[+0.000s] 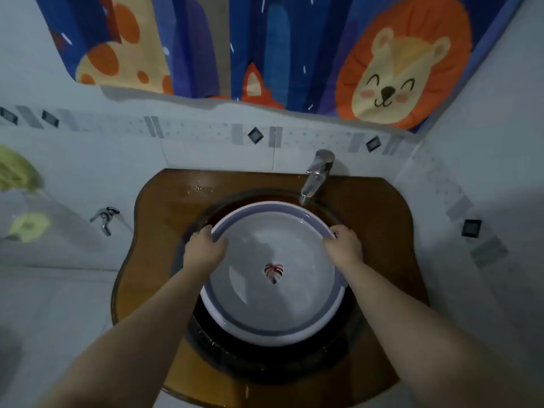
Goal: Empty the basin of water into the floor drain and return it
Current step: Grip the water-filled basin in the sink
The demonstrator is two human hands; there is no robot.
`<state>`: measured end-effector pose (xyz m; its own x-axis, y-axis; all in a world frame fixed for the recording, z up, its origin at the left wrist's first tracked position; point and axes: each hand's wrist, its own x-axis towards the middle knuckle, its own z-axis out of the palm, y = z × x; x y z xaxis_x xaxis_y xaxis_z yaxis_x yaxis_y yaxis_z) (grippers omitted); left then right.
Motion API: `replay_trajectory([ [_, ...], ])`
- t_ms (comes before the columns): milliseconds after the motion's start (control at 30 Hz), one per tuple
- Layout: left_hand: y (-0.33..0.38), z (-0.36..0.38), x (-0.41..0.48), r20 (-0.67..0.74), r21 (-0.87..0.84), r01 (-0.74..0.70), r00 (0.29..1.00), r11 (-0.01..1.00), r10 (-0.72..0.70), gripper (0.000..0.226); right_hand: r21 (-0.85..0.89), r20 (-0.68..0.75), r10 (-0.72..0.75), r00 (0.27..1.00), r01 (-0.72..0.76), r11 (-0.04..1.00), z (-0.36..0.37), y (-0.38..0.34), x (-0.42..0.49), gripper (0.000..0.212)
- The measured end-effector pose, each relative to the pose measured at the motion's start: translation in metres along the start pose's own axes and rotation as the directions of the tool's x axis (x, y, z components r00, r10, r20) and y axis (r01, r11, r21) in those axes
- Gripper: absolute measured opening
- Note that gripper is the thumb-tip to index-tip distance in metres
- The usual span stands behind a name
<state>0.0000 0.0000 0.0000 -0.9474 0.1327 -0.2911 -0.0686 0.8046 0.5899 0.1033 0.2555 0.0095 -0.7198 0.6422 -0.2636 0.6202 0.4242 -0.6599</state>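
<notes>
A round white basin (273, 328) with a purple-grey rim and a small leaf print in its middle sits in the dark glass sink bowl (265, 363). Clear water lies inside it, with droplets along the rim. My left hand (204, 248) grips the basin's left rim, fingers curled over the edge. My right hand (346, 245) holds the right rim the same way. No floor drain is in view.
A chrome faucet (316, 178) hangs over the basin's far right edge. The sink sits in a wet brown glass counter (388, 231). A wall tap (104, 217) is at the left, a cartoon-animal curtain (265, 48) above, and tiled walls close on both sides.
</notes>
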Motion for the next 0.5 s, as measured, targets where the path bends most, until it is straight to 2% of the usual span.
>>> replay_trajectory([
  [133, -0.005, 0.005, 0.007, 0.022, 0.027, 0.064, 0.998, 0.998, -0.064, 0.055, -0.037, -0.065, 0.077, 0.995, -0.080, 0.996, 0.006, 0.014, -0.002, 0.046],
  [267, -0.010, 0.014, 0.013, 0.026, 0.060, 0.059, 0.998, 0.996, -0.061, 0.035, -0.024, -0.090, 0.151, 0.985, -0.153, 0.988, 0.014, 0.027, 0.000, 0.051],
  [433, -0.013, 0.020, 0.023, 0.022, 0.031, 0.104, 0.994, 0.994, -0.105, 0.038, 0.019, 0.034, 0.266, 0.963, -0.267, 0.964, 0.025, 0.032, 0.005, 0.051],
  [500, -0.016, 0.022, 0.026, 0.041, -0.007, 0.136, 0.990, 0.991, -0.135, 0.032, 0.021, 0.066, 0.314, 0.947, -0.315, 0.949, 0.026, 0.034, 0.007, 0.052],
])
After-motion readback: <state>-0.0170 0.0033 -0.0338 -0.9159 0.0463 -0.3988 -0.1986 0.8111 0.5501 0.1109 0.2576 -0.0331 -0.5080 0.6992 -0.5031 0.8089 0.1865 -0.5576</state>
